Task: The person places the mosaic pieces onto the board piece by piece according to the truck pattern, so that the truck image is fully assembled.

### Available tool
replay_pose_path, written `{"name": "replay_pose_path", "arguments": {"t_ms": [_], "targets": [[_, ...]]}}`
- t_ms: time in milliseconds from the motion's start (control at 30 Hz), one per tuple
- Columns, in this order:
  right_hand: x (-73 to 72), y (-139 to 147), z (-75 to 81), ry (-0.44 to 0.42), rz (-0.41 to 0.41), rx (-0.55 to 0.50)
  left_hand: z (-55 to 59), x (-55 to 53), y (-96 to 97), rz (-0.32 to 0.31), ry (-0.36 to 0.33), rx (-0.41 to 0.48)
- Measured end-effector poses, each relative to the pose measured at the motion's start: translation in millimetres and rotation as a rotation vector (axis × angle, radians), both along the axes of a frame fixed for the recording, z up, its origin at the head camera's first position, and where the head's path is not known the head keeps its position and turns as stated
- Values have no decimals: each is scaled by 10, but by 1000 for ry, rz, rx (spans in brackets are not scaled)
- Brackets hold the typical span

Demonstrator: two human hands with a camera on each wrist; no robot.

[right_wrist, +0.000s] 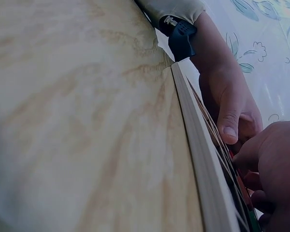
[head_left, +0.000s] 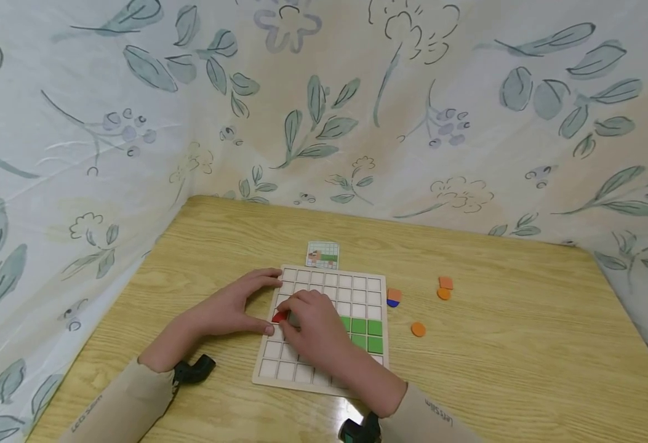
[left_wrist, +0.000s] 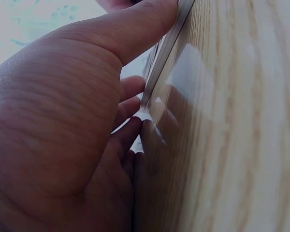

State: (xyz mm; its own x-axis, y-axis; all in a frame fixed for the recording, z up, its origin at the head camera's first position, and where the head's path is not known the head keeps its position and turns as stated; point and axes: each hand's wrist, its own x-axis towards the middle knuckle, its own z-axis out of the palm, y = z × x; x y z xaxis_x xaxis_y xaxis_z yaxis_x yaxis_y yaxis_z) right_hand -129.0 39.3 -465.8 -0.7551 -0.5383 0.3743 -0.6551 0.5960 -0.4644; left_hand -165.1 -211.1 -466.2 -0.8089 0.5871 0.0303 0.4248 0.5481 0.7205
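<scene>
Grid board [head_left: 286,371] lies beneath the right hand [head_left: 319,326], which pinches a red piece [head_left: 278,317] at the board's left side; the left hand [head_left: 229,311], fingers spread, touches that edge. Green tiles [head_left: 375,327] sit toward its right; a card [head_left: 322,255], beyond its far edge.

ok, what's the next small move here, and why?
I'd probably press the red piece flat on the board: the right hand pinches it near the left edge, and the left hand touches that edge, which should help steady things.
</scene>
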Motion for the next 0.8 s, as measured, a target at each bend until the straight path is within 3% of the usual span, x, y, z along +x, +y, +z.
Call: {"name": "replay_pose_path", "arguments": {"t_ms": [800], "targets": [[56, 131, 25, 37, 39, -61, -1, 6, -5, 16, -20, -19]]}}
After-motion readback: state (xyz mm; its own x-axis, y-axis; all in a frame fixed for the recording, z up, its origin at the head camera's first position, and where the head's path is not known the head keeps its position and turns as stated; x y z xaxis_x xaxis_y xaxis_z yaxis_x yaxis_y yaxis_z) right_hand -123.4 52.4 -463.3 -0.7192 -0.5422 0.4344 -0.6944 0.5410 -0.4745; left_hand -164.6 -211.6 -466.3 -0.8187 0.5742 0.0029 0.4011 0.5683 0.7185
